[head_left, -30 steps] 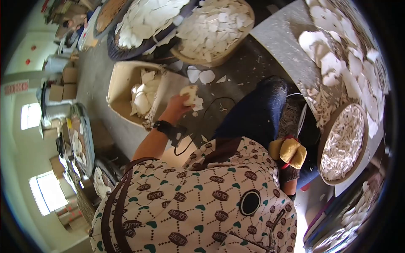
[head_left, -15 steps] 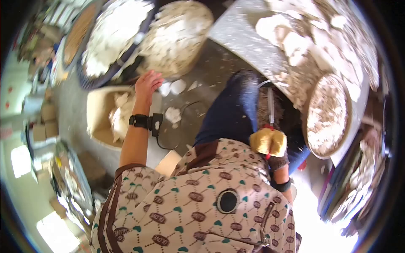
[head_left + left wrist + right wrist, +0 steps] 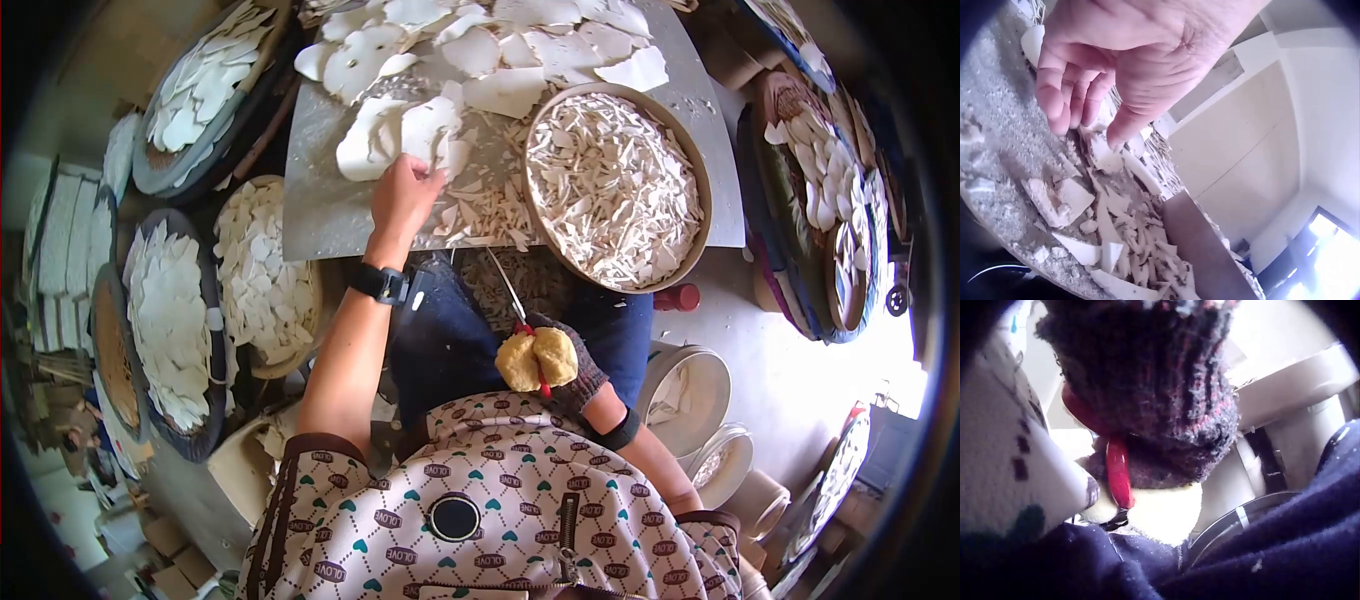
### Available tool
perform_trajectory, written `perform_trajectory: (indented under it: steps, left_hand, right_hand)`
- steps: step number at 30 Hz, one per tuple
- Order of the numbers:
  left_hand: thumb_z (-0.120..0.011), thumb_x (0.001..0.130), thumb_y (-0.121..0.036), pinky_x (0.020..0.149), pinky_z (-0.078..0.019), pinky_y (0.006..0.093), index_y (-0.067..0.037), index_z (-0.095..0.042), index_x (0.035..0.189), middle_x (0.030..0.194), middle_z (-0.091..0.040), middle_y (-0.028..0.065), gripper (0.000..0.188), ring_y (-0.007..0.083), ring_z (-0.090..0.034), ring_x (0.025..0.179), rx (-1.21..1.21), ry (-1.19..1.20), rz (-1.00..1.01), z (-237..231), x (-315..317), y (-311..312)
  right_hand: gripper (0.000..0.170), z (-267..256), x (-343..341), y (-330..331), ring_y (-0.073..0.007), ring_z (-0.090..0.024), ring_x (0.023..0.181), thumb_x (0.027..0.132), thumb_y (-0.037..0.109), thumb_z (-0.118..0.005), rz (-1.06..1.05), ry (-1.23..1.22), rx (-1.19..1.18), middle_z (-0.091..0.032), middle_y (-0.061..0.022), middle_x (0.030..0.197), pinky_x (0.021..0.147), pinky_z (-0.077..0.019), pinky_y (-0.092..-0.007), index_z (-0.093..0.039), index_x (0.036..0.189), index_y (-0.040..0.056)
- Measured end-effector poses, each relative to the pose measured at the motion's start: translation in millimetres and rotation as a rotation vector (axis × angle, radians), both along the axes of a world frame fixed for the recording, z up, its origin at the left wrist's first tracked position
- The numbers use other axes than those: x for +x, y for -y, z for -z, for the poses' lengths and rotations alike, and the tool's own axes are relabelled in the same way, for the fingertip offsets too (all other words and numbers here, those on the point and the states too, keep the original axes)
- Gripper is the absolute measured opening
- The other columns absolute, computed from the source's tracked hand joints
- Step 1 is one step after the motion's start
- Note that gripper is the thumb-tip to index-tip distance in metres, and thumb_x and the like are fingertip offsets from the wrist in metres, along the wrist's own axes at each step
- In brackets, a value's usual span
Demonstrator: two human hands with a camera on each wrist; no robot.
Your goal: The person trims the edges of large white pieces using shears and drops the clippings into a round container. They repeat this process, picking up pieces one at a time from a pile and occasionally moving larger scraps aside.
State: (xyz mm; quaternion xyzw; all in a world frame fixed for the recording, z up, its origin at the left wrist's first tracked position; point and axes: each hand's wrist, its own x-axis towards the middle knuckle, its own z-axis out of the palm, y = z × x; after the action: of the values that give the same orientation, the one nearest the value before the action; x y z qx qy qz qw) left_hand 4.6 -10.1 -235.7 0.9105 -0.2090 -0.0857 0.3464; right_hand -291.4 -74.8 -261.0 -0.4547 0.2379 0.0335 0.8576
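In the head view my left hand [image 3: 405, 198] reaches over the metal table, fingertips at the edge of a curled white flat piece [image 3: 425, 130]. Seen from the left wrist, the left hand [image 3: 1129, 69] has loosely bent fingers and a thumb apart from them, just above small white scraps [image 3: 1125, 219]. My right hand [image 3: 575, 350] wears a dark knitted glove and holds red-handled scissors [image 3: 515, 300] low over my lap, blades pointing to the table. Yellow padding [image 3: 537, 360] is fixed around the handles. In the right wrist view a red handle [image 3: 1119, 475] shows beneath the glove.
A round tray [image 3: 615, 190] of narrow white strips sits at the table's [image 3: 325, 215] near right edge. More flat white pieces [image 3: 500, 50] cover its far side. Baskets of white pieces [image 3: 265, 280] stand at left, and tubs [image 3: 685, 395] at right.
My left hand let go of a pale piece on the floor by the box, then moved to the table. The view turned toward the table. My right hand keeps hold of the scissors.
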Motion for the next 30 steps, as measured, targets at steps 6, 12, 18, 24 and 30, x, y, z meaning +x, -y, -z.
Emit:
perform_trajectory:
  steps: [6, 12, 18, 24, 30]
  left_hand:
    - [-0.069, 0.068, -0.024, 0.061, -0.0465, 0.0312, -0.005, -0.059, 0.079, 0.074, -0.063, 0.0068, 0.024, 0.0205, -0.061, 0.069, 0.099, 0.131, -0.017, -11, -5, 9]
    - [-0.064, 0.073, -0.013, 0.057, -0.0467, 0.0298, -0.005, -0.056, 0.086, 0.073, -0.061, 0.0053, 0.017, 0.0200, -0.060, 0.063, 0.138, 0.472, 0.142, -13, -17, 9]
    - [-0.057, 0.080, -0.001, 0.058, -0.0506, 0.0228, 0.001, -0.052, 0.091, 0.080, -0.061, 0.0103, 0.012, 0.0165, -0.062, 0.068, -0.585, -0.509, 0.120, -34, -32, -5]
    - [-0.059, 0.079, -0.001, 0.059, -0.0514, 0.0221, 0.003, -0.056, 0.094, 0.080, -0.062, 0.0089, 0.016, 0.0146, -0.062, 0.067, -0.628, -0.825, 0.125, -42, -68, -21]
    - [-0.060, 0.078, -0.003, 0.060, -0.0514, 0.0231, 0.002, -0.057, 0.093, 0.079, -0.062, 0.0092, 0.016, 0.0144, -0.062, 0.066, -0.744, -0.805, -0.067, -26, -74, -21]
  right_hand:
    - [0.030, 24, 2, 4, -0.0306, -0.058, 0.075, 0.066, 0.019, -0.067, -0.084, 0.144, -0.585, -0.059, -0.0127, 0.079, 0.066, -0.0474, -0.0338, -0.054, 0.089, 0.0054]
    - [0.033, 30, 15, 2, -0.0291, -0.058, 0.079, 0.064, 0.021, -0.070, -0.073, 0.187, -0.501, -0.058, -0.0119, 0.082, 0.069, -0.0477, -0.0333, -0.055, 0.089, 0.0072]
    - [0.031, 14, 28, 2, -0.0234, -0.058, 0.084, 0.071, 0.018, -0.067, -0.029, 0.277, -0.387, -0.058, -0.0088, 0.091, 0.076, -0.0480, -0.0320, -0.054, 0.096, 0.0057]
    - [0.018, 13, 48, 5, -0.0145, -0.057, 0.091, 0.083, 0.009, -0.057, -0.102, 0.295, -0.343, -0.058, -0.0047, 0.098, 0.083, -0.0474, -0.0299, -0.054, 0.101, 0.0045]
    - [0.018, -21, 65, 18, -0.0145, -0.058, 0.087, 0.080, 0.013, -0.060, -0.298, 0.396, -1.083, -0.061, -0.0054, 0.091, 0.078, -0.0469, -0.0282, -0.056, 0.096, 0.0049]
